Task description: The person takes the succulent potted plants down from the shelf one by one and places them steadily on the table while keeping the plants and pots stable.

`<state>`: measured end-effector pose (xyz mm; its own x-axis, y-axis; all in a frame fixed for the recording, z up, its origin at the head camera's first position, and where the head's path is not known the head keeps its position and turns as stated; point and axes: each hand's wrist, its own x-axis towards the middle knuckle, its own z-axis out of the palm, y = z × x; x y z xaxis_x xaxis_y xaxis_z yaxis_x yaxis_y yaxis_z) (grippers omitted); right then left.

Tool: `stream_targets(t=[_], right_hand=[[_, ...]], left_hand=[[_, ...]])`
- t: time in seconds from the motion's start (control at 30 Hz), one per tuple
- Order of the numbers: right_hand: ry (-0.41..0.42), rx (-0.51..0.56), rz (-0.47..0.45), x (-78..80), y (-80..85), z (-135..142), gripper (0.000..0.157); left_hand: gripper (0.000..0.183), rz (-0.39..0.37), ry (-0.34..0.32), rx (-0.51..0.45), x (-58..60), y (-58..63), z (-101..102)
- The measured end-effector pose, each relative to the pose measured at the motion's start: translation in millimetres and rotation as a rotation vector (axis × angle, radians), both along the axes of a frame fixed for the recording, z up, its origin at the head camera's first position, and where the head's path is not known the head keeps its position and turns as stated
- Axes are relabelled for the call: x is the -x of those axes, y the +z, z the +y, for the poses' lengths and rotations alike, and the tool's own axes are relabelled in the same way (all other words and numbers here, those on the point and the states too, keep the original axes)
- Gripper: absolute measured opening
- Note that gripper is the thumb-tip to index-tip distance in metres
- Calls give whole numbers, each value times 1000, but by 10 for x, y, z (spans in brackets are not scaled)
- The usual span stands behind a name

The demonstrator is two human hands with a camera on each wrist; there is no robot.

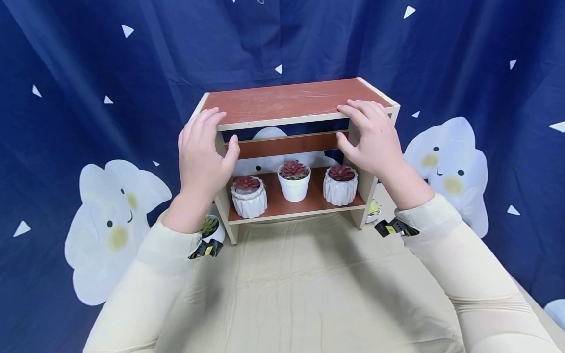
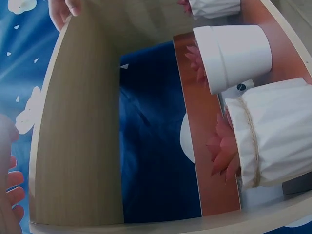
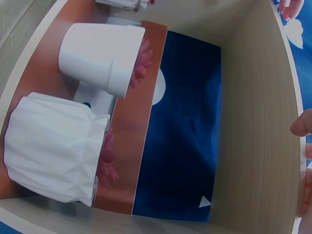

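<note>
Shelf (image 1: 287,145) stood upright on beige cloth (image 1: 300,274), blue curtain (image 1: 167,44) behind. Left hand (image 1: 200,154) was at the front left corner of the top (image 1: 291,100), right hand (image 1: 375,139) at the front right. Fingers (image 1: 362,116) on both mostly extended, thumbs (image 1: 231,151) spread well apart from them; no firm grip showed. Couldn't tell if the fingertips bore any load. Lower board (image 1: 272,201) held left pot (image 1: 249,205), middle pot (image 1: 294,190) and right pot (image 1: 340,190), spaced apart. My read: shelf looked stiff, fairly heavy when loaded, smooth faces probably slippery. Pots looked hard, maybe ceramic, so breakable and likely to slide if it tilted. Best hold: side panels (image 1: 368,193) or both ends of the top, kept level.
</note>
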<state>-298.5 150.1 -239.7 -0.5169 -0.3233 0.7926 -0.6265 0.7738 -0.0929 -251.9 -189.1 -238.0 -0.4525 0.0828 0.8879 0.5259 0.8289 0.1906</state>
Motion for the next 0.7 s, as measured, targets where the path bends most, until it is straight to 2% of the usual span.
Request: stream_targets(t=[0.33, 0.7], right_hand=[[-1, 4, -2, -7, -2, -12, 49], [-3, 2, 1, -10, 1, -2, 50]], left_hand=[[47, -15, 49, 151, 85, 60, 32], [46, -31, 55, 142, 171, 52, 54]])
